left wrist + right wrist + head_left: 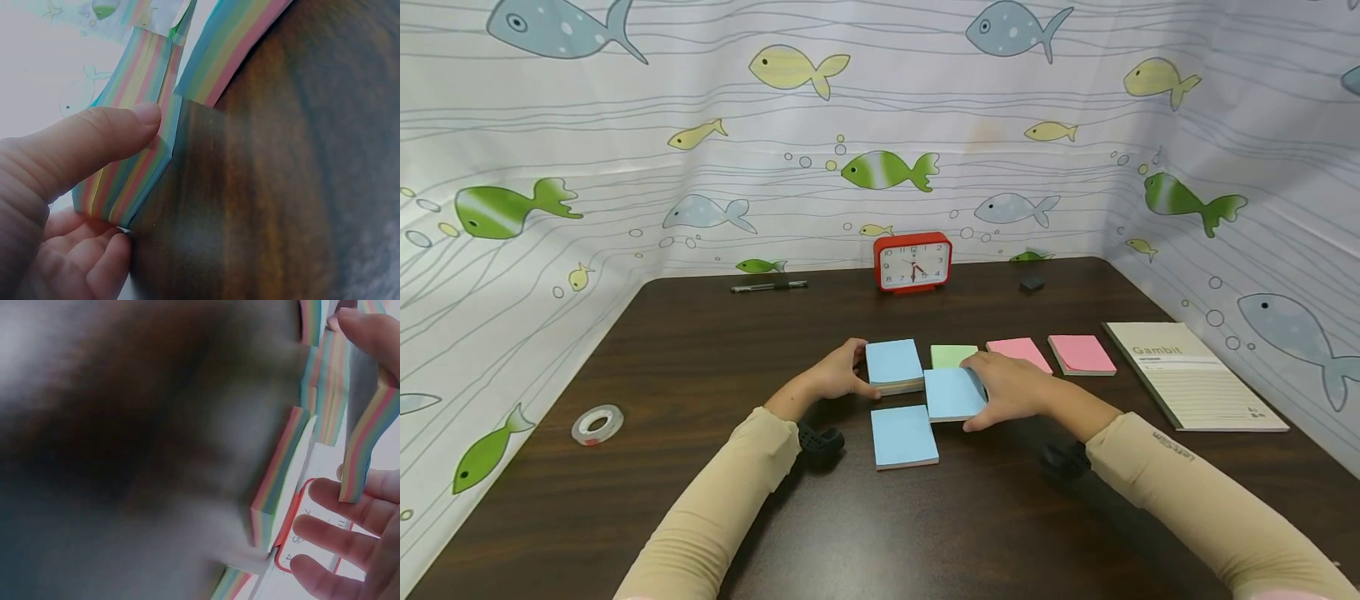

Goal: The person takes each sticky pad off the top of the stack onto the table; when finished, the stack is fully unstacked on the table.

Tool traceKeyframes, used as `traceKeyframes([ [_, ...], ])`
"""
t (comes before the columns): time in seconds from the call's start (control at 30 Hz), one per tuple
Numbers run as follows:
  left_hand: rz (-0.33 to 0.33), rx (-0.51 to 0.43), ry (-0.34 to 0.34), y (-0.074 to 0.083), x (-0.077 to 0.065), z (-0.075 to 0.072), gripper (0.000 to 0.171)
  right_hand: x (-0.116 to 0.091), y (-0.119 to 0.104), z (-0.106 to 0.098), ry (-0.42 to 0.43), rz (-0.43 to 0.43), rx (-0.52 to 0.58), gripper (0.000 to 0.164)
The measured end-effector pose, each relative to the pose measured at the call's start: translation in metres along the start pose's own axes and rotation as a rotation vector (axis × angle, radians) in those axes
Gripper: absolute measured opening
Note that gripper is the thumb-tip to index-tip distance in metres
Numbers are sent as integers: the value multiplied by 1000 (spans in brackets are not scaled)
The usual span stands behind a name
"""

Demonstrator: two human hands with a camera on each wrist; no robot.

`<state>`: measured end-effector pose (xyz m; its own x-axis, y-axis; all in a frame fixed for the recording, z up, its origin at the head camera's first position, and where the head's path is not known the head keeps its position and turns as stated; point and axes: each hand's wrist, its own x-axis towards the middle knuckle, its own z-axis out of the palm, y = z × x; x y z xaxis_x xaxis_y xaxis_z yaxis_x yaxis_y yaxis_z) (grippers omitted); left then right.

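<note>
My left hand (pixel 847 372) grips the left side of a thick blue-topped sticky-note stack (pixel 893 365). In the left wrist view my thumb (pixel 94 147) presses on the stack's rainbow-striped edge (pixel 134 162), and the other fingers curl beneath it. My right hand (pixel 1000 390) holds a thinner blue pad (pixel 951 393) just right of that stack, thumb at the near edge and fingers over the far side. In the right wrist view its fingers (pixel 340 515) and thumb enclose a striped pad edge (pixel 365 444). A third blue pad (pixel 904 436) lies flat on the dark table (pixel 700 358) nearer to me.
A green pad (pixel 951 354) and two pink pads (pixel 1018 348) (pixel 1081 354) lie in a row to the right. A notebook (pixel 1195 375) sits far right. At the back are a red clock (pixel 913 262), a pen (pixel 769 286) and a small black object (pixel 1032 283). A tape roll (pixel 597 424) lies at left.
</note>
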<state>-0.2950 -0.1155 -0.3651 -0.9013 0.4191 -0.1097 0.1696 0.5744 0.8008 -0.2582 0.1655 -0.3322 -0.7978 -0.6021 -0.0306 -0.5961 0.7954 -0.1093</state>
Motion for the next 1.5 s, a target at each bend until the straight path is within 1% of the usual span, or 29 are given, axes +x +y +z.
traceKeyframes([
  [0.17,1,0,6,0,0,0,91,-9,1,6,-6,-3,3,83],
  [0.37,-1,3,8,-1,0,0,90,-18,2,9,-16,-8,4,84],
  [0.57,-2,2,-1,-2,1,2,90,-25,4,13,-20,-18,12,84],
  [0.73,-3,8,0,0,-1,2,90,-27,6,17,-23,-34,5,84],
  [0.87,0,7,3,1,-3,1,89,-27,6,15,-47,-45,9,88],
  [0.97,1,5,5,1,-3,2,89,-26,6,11,-72,-41,22,93],
  [1.07,0,5,3,0,-2,2,90,-24,5,6,-81,-46,22,94],
  [1.27,-1,1,3,0,-1,1,90,-17,-1,-3,-56,-66,-13,90],
  [1.5,-2,-5,-1,0,-1,1,90,-7,-10,-9,-35,-94,-11,85],
])
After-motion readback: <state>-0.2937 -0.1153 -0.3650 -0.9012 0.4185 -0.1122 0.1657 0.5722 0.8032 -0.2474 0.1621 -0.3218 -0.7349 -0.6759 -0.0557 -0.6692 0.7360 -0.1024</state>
